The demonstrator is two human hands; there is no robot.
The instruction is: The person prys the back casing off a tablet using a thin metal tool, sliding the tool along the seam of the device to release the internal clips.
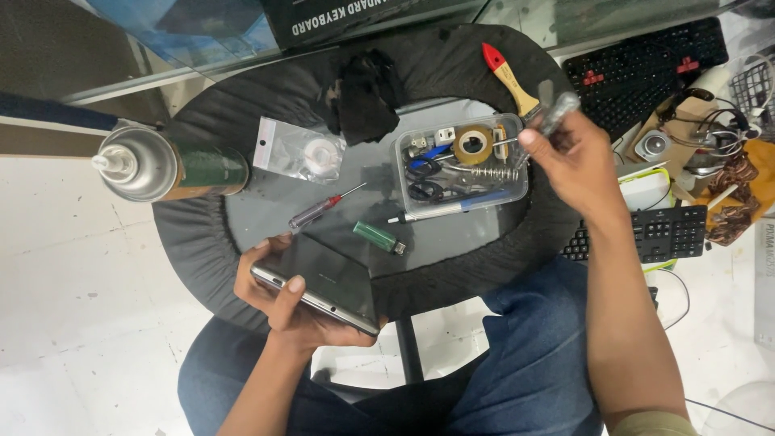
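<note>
My left hand (278, 303) grips a dark tablet (323, 278) by its lower edge, holding it tilted over the near rim of a round stool seat (202, 234). My right hand (577, 157) is raised beside a clear plastic tool box (462, 165) and pinches a thin metal tool (517, 141) whose tip reaches into the box; a clear-handled tool also shows above the fingers. The box holds a roll of tape, a spring, small pliers and other bits.
On the seat lie a red-tipped screwdriver (323, 208), a green lighter (378, 237), a small plastic bag (297, 150), a black cloth (365, 93) and a red-handled brush (510, 77). A spray can (165, 165) stands at left. Keyboards (646, 52) and cables crowd the right.
</note>
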